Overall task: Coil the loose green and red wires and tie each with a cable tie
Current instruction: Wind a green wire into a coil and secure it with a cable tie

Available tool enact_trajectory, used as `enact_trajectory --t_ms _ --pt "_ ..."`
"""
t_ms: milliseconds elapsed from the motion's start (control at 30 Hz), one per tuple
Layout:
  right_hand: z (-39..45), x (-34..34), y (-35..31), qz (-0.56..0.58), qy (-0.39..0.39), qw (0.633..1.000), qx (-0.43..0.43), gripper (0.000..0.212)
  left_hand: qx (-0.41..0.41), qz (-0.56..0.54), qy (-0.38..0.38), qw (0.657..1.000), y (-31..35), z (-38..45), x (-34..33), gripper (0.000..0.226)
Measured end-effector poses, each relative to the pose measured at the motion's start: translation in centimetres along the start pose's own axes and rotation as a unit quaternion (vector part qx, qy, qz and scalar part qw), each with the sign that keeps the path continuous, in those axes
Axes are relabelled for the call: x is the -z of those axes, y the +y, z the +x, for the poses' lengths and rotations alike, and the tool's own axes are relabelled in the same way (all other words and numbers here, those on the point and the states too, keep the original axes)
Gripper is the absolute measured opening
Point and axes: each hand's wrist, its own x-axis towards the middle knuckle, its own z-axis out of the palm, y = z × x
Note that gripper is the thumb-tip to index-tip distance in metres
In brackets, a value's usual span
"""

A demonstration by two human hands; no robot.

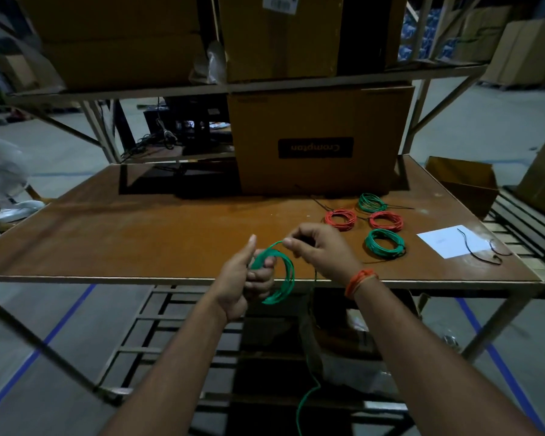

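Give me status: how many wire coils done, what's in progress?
Done: four coils on the table, two green and two red. In hand: left hand grips a fifth green coil; right hand pinches its wire, tail hanging below. Left: finish winding, tie it.

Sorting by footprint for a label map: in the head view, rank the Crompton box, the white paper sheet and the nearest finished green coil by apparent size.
1. Crompton box, by far the largest.
2. white paper sheet.
3. finished green coil, smallest, though it looks not far off the sheet.

Dim, soft, wide-angle edge warping.
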Motion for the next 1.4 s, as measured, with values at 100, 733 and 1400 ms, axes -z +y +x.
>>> enact_trajectory --t_ms 100,733,1400 --pt "-1.3 -2.3 1.7 0.029 -0.045 0.995 -0.08 0.017 -0.079 -0.23 0.087 0.966 0.7 0.5 0.7 0.037" --pt "-1.3 -3.0 -0.3 0.002 -0.011 1.0 0.005 0.023 -0.019 -0.102 0.016 0.994 -0.8 -2.0 2.3 0.029" --pt "-2.7 -7.9 -2.3 0.268 0.036 0.95 -0.154 0.02 -0.099 -0.04 0.184 0.977 -2.1 -2.9 1.0 0.03"
